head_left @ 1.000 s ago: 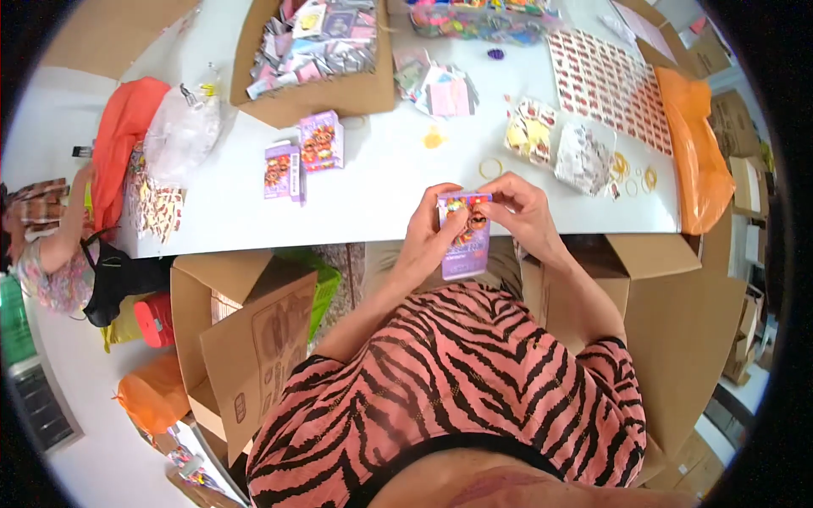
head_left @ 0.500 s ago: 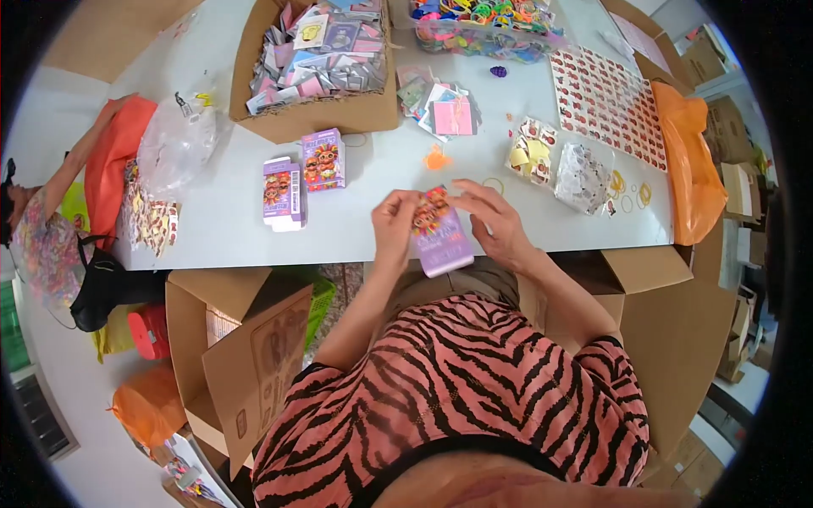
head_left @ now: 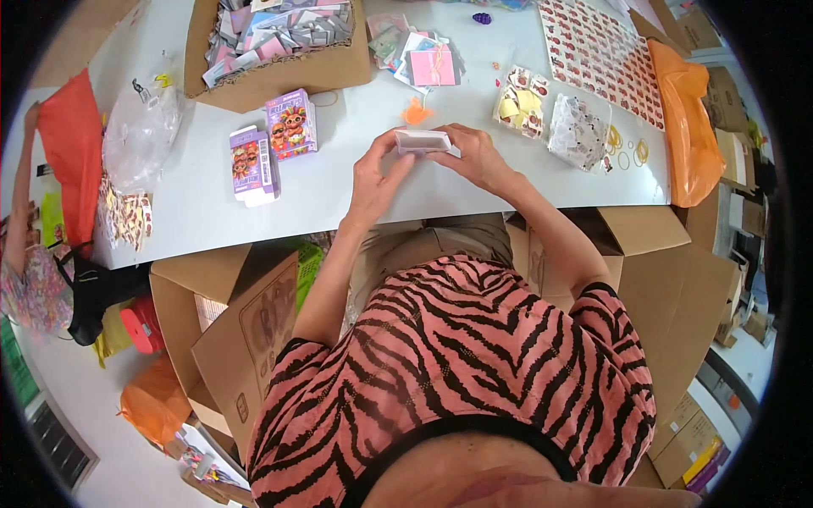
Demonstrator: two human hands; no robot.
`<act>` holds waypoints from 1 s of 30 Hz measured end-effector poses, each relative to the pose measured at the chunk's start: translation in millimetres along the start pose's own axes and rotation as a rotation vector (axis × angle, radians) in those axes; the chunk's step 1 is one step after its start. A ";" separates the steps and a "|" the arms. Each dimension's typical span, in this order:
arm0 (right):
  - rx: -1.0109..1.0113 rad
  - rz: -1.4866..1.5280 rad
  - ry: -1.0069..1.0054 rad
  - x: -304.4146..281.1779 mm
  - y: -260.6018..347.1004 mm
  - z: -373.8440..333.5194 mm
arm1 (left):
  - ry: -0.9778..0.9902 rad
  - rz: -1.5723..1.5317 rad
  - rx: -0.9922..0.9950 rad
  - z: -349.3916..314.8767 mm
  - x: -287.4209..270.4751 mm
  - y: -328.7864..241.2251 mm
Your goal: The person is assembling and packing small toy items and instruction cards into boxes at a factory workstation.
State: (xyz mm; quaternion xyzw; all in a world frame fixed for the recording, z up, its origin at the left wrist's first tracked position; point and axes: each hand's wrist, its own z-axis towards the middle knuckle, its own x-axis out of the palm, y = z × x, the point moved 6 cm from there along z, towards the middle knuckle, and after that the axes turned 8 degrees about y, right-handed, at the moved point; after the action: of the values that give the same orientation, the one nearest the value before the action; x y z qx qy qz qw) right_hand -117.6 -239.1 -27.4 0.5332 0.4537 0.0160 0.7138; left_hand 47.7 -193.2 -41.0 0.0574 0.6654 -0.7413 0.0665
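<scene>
here the white desk (head_left: pixel 356 182) carries an open cardboard box (head_left: pixel 279 72) of packets at its far edge and two purple cartons (head_left: pixel 271 148) toward its left. near the front edge, left hand (head_left: pixel 373 182) and right hand (head_left: pixel 478 157) both pinch a small white box (head_left: pixel 423 140), seemingly mid-folding; closing it likely needs a flap tucked squarely.

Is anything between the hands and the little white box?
No. Both the left hand and the right hand already grip the small white box by its ends, above the white table. Nothing sits between them.
</scene>
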 end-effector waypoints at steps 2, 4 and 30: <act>-0.002 -0.025 0.008 0.9 -1.9 1.7 | 0.046 -0.031 0.006 1.9 2.6 5.4; -0.004 -0.049 0.017 2.4 -0.4 2.1 | 0.126 0.138 -0.019 2.0 3.1 16.4; 0.024 0.059 0.048 5.5 -8.8 -3.5 | 0.140 0.311 -0.001 2.3 6.1 18.1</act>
State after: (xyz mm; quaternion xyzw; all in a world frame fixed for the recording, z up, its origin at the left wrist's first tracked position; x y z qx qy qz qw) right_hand -120.8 -237.5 -37.7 0.5544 0.4548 0.0445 0.6956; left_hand 44.9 -197.5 -59.5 0.2110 0.6519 -0.7160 0.1338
